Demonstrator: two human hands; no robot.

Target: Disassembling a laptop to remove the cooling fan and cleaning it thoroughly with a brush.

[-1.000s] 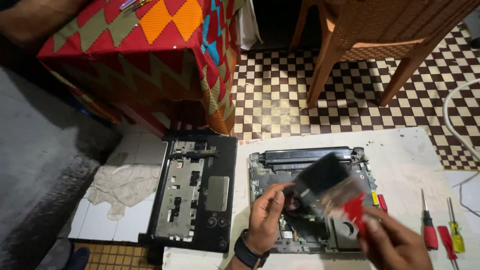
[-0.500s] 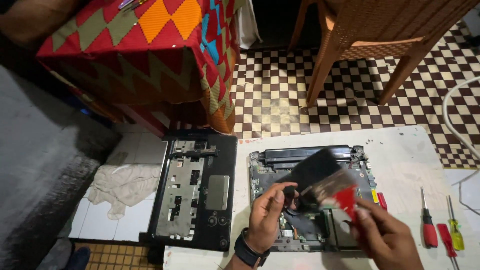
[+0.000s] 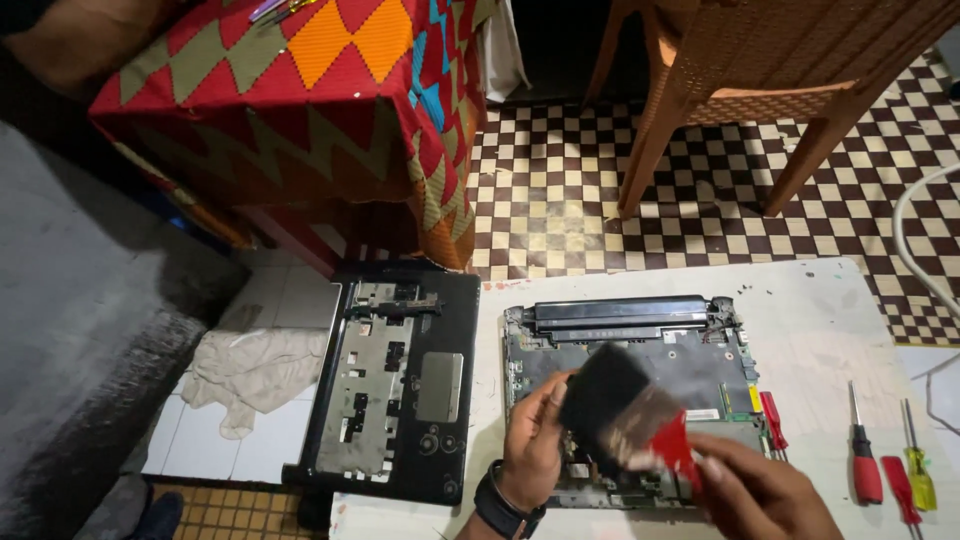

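An opened laptop base (image 3: pixel 640 330) with its circuit board exposed lies on a white work surface (image 3: pixel 830 320). My right hand (image 3: pixel 765 495) grips the red handle of a wide paintbrush (image 3: pixel 612 405), whose dark bristles hang blurred over the board's lower left part. My left hand (image 3: pixel 535 440), a dark watch on its wrist, rests on the base's left front corner beside the bristles, fingers curled against the board. The hands and brush hide the lower middle of the board.
The laptop's black top cover (image 3: pixel 395 380) lies left of the base, over the surface's edge. Red and yellow screwdrivers (image 3: pixel 865 460) lie at the right. A pale rag (image 3: pixel 255 365) is on the floor tiles. A patterned cloth-covered table (image 3: pixel 300 100) and wooden chair (image 3: pixel 740 90) stand beyond.
The brush has swept left and downward across the board, from the right-centre toward my left hand. My left hand has stayed in place.
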